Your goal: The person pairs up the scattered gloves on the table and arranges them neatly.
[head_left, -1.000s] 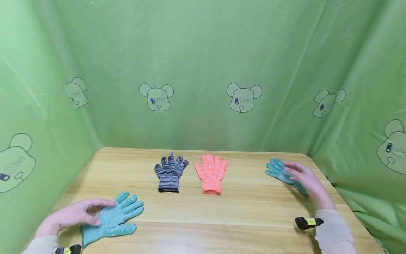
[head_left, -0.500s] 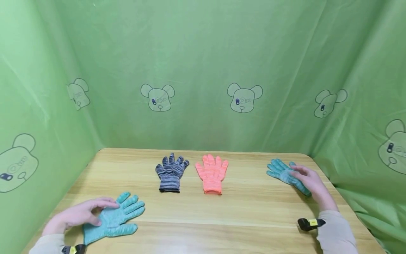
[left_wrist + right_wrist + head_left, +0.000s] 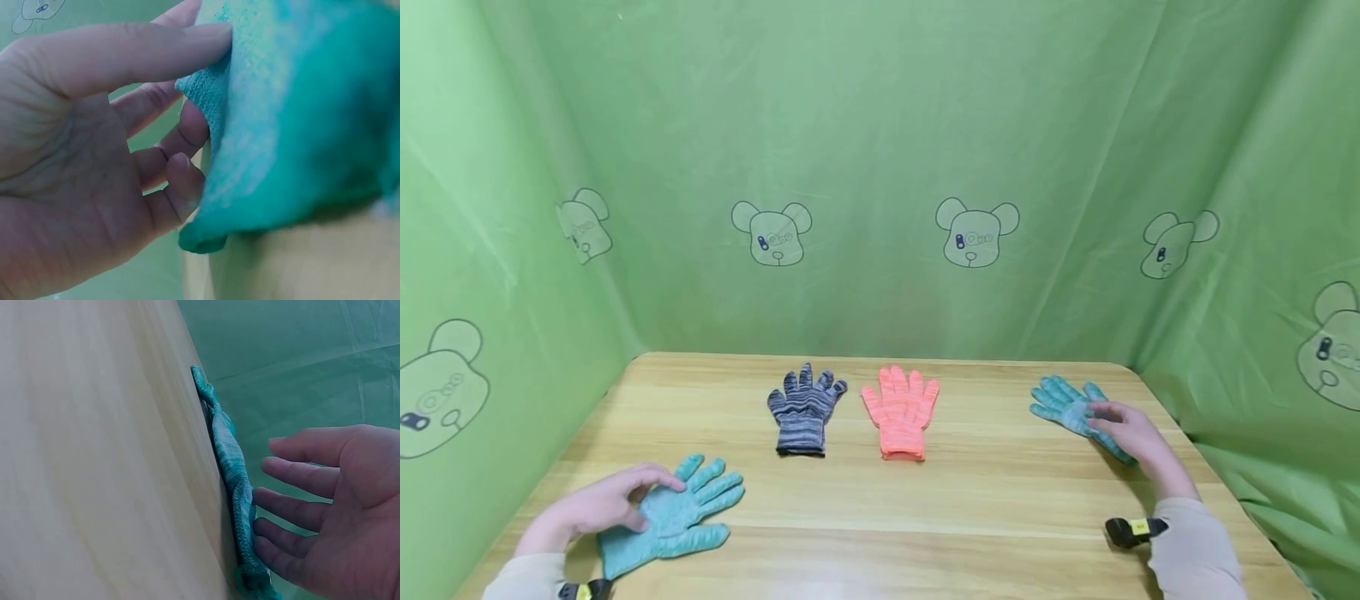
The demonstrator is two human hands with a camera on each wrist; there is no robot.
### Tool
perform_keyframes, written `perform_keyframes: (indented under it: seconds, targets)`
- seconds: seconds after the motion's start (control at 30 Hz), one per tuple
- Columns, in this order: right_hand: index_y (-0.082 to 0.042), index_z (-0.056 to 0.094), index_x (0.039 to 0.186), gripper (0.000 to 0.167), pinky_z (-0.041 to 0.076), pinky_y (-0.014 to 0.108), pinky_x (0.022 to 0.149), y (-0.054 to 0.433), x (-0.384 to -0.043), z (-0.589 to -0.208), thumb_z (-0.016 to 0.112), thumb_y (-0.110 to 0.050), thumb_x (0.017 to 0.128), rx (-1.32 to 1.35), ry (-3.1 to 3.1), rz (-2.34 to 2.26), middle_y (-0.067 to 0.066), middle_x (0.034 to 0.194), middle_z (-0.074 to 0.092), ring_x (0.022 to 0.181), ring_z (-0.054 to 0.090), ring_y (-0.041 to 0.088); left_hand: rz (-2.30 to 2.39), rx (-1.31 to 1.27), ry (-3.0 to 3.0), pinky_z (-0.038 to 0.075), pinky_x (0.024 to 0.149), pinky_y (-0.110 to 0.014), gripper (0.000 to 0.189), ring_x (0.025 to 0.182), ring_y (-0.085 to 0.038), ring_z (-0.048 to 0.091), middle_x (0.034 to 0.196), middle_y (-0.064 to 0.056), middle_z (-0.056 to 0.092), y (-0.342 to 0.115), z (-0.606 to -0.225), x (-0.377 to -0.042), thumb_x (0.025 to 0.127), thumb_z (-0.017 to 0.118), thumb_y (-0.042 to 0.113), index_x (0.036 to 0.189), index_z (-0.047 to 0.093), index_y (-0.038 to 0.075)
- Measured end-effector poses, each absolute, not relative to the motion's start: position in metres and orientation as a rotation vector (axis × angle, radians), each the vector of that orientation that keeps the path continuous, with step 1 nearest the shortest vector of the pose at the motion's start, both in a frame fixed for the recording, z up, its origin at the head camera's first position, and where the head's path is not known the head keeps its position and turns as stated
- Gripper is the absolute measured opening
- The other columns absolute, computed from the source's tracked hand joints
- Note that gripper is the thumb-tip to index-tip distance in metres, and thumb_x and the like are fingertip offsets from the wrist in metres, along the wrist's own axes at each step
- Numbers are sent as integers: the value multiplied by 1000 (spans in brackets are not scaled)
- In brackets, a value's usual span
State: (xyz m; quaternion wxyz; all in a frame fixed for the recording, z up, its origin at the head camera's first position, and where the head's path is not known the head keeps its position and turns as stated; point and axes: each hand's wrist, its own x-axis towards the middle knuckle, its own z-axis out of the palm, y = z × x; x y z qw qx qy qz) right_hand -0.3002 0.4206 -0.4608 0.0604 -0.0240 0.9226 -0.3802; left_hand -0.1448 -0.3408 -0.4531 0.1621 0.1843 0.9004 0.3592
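Observation:
A teal glove (image 3: 670,512) lies on the table at the near left, its fingers pointing right and away. My left hand (image 3: 613,500) arches over its left edge, with thumb and index fingertip touching the fabric apart from each other. In the left wrist view the thumb lies along the glove (image 3: 262,100), and the other fingers reach its edge, bent and loose. At the far right a second teal glove (image 3: 1071,408) lies slantwise. My right hand (image 3: 1127,429) is beside its cuff end; in the right wrist view the relaxed fingers come up to the glove (image 3: 231,462) without curling round it.
A dark striped glove (image 3: 805,410) and a coral-pink glove (image 3: 901,412) lie flat side by side at the back middle of the wooden table (image 3: 880,517). Green curtains (image 3: 880,125) with bear-head prints rise behind the table and along both sides.
My right hand has drawn back slightly to the right, and one more finger of the far teal glove now shows. My left hand and its glove have barely moved.

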Motion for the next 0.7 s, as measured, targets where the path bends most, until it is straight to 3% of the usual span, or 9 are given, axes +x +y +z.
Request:
perform_keyframes:
  seconds: [0.17,0.3,0.7]
  targets:
    - [12,35,142,59,30,68,106,422,-301,-462,48,-29,102,-82,2765,-1138,40,146,30,132,29,57,1009,504,2584,42,87,-15,54,105,-1,47,126,-16,56,-337,-452,-145,72,74,12,124,60,10]
    - [12,34,143,59,27,70,106,420,-300,-460,48,-29,102,-104,2750,-1135,40,147,28,133,26,59,1036,520,2571,42,83,-15,52,97,2,45,117,-10,57,-336,-452,-146,74,73,11,123,60,6]
    - [11,39,141,57,41,62,100,405,-296,-453,52,-27,100,-190,2749,-1086,39,142,37,127,38,55,1093,546,2563,44,79,-16,46,93,4,45,109,-8,56,-331,-452,-146,76,73,10,119,60,0]
